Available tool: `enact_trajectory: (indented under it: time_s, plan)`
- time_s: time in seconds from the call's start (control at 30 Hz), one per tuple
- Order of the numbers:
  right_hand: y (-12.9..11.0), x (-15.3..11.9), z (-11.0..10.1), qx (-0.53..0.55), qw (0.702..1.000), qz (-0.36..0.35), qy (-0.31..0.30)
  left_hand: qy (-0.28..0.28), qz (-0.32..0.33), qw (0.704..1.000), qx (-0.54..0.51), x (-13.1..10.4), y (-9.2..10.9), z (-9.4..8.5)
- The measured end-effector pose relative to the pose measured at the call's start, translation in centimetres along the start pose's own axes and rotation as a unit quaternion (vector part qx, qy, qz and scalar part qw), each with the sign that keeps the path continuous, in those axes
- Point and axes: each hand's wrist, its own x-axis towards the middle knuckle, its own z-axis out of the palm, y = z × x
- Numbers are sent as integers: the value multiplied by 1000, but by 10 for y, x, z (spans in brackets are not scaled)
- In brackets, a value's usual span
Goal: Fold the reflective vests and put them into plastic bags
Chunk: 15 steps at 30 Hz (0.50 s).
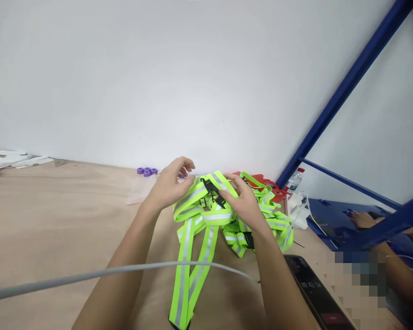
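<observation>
A neon yellow-green reflective strap vest [208, 217] with silver stripes lies gathered in front of me, two long straps trailing toward the near edge. Black plastic buckles [215, 192] sit at its top middle. My right hand [242, 199] grips the vest's upper right side, thumb beside the buckles and fingers behind the strap. At the upper left of the vest is my left hand [175, 183], thumb and curled fingers apart, the thumb near the strap. More yellow-green straps [277, 224] lie heaped beyond my right hand.
Purple round pieces [147, 172] and white sheets [19, 159] lie by the wall. Red material [278, 195], a bottle [295, 179] and a phone [316, 291] are at the right. A grey cable [124, 270] crosses the foreground. Beyond a blue frame [344, 91] shows another person's hand [363, 220].
</observation>
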Motion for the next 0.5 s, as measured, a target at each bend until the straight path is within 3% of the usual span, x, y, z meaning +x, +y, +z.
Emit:
enact_trajectory:
  time_s: [0.07,0.17,0.23,0.37,0.5]
  plan:
    - [6,4,2,23,999,11,28,-42,-27,999,0,-2,9,2]
    - [12,9,4,54,997,43,46,-181,-88,979,29,-3,15,10]
    - [13,10,5,70,995,58,42,-208,-119,971,1,-1,13,20]
    - [14,11,8,60,997,23,34,-124,-202,961,-140,4,6,46]
    - [10,9,10,-43,998,-21,43,-39,-190,970,-146,4,6,62]
